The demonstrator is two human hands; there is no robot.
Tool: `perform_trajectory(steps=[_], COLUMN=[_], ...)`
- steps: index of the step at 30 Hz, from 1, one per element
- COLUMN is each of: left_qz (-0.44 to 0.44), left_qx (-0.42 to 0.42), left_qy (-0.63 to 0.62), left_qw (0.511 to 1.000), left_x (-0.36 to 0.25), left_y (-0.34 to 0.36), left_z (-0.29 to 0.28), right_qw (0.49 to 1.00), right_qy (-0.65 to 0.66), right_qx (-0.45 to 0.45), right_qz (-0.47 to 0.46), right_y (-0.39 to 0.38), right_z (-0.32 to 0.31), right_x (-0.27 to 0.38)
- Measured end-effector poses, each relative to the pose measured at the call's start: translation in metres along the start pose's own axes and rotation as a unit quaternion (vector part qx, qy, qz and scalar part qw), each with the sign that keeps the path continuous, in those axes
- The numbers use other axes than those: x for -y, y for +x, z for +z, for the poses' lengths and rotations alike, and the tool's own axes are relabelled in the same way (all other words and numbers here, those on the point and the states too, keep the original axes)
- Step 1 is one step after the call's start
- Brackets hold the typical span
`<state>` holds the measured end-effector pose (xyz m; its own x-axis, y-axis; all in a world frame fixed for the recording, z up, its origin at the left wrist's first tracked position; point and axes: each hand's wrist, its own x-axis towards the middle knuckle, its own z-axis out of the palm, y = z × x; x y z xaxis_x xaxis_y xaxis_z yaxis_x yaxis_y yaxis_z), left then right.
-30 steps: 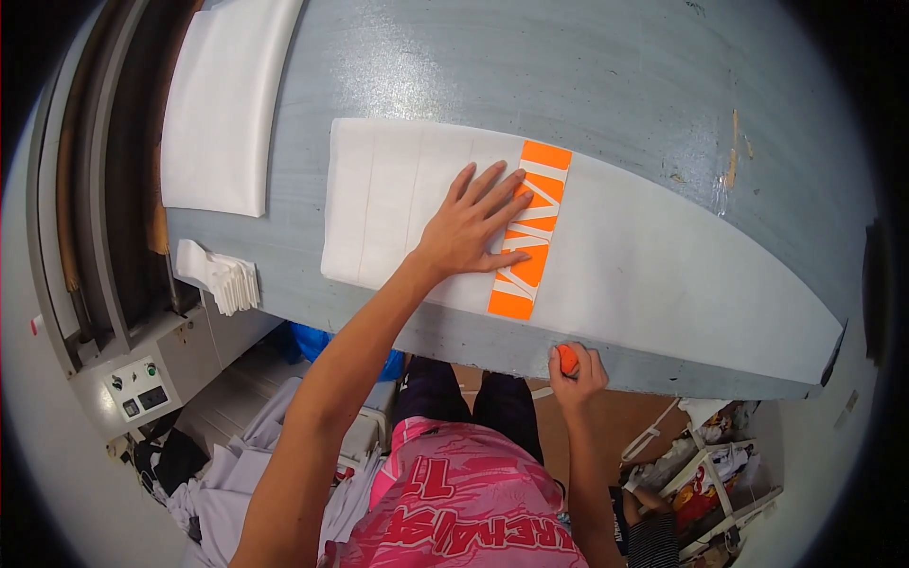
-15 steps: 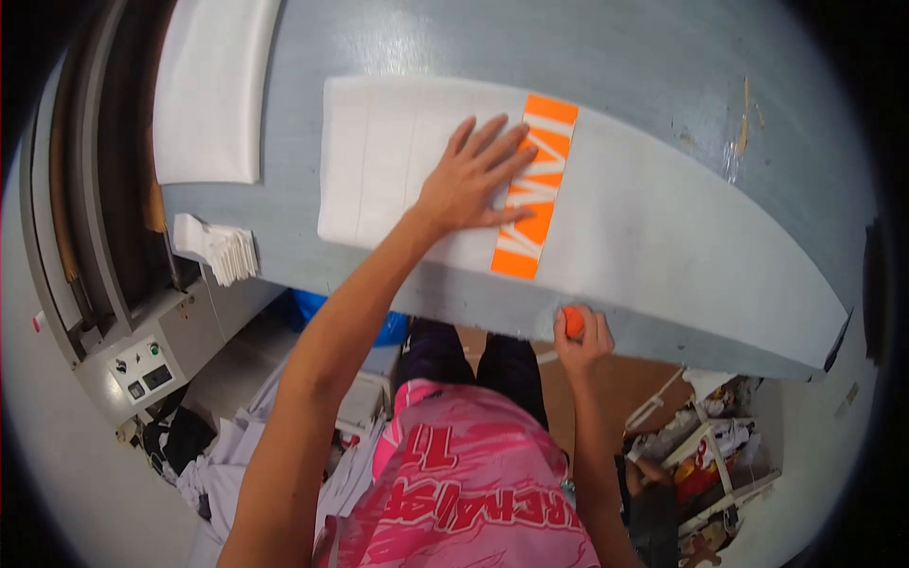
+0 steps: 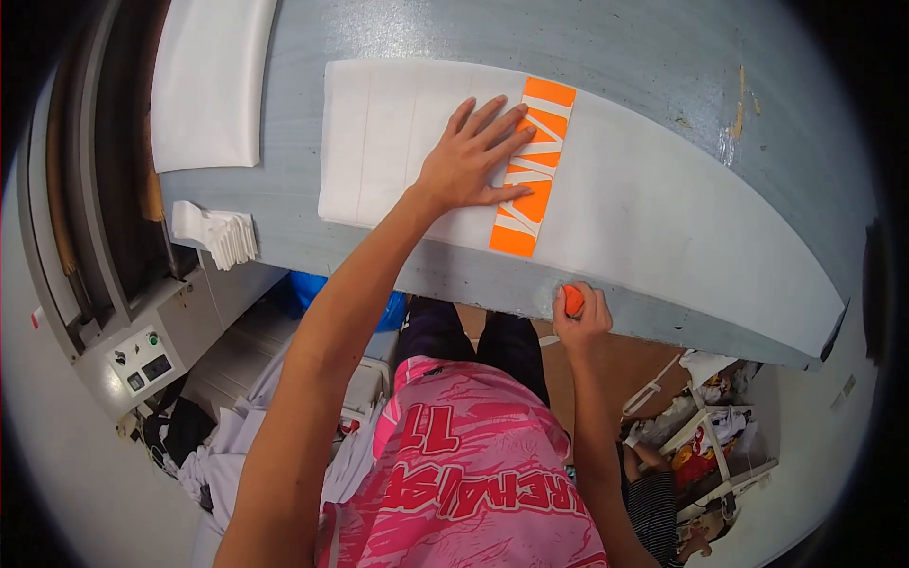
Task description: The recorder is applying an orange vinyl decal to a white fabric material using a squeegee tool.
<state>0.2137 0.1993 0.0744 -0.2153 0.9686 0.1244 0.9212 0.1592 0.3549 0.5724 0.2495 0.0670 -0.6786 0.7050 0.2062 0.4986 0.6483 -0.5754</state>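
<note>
A long white sheet [image 3: 653, 194] with faint lines across its left part lies on the grey table. Across it runs an orange strip [image 3: 516, 241] with white angular shapes. My left hand [image 3: 469, 161] rests flat on the sheet, fingers spread, with its fingertips and thumb over the strip's left edge. At the table's front edge, right of the strip, my right hand [image 3: 589, 320] is closed around a small orange object [image 3: 574, 301]. Only the object's rounded orange end shows between the fingers, so its kind is hidden.
Folded white material [image 3: 210, 85] and a small white stack [image 3: 220, 235] lie on the table [image 3: 379, 28] at left. Beside them stands a machine with a control panel [image 3: 142, 369]. A rack of cloth [image 3: 710, 445] and another person's striped garment [image 3: 653, 502] are at lower right.
The table and everything on it sit slightly higher in the picture. Both hands keep nearly the same places relative to the sheet. More of the other person's striped garment shows at lower right.
</note>
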Motion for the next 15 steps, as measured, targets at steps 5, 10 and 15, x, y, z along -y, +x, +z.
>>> perform_trajectory(steps=[5,10,15], left_qz=[0.012,0.012,0.001], left_qx=[-0.022,-0.025,-0.006], left_qy=[-0.009,-0.012,-0.002], left_qw=[1.000,1.000,1.000], left_x=[0.0012,0.0011,0.0009], left_y=[0.0003,-0.0001,-0.0003], left_z=[0.0009,0.0004,0.0006], right_qw=[1.000,1.000,1.000], right_qy=[0.006,0.013,-0.003], right_qx=[0.003,-0.015,0.007], right_qz=[0.002,-0.021,-0.006], right_y=[0.0015,0.0034,0.0002], right_z=[-0.0020,0.0015,-0.0006], right_x=[0.0008,-0.0006,-0.0013])
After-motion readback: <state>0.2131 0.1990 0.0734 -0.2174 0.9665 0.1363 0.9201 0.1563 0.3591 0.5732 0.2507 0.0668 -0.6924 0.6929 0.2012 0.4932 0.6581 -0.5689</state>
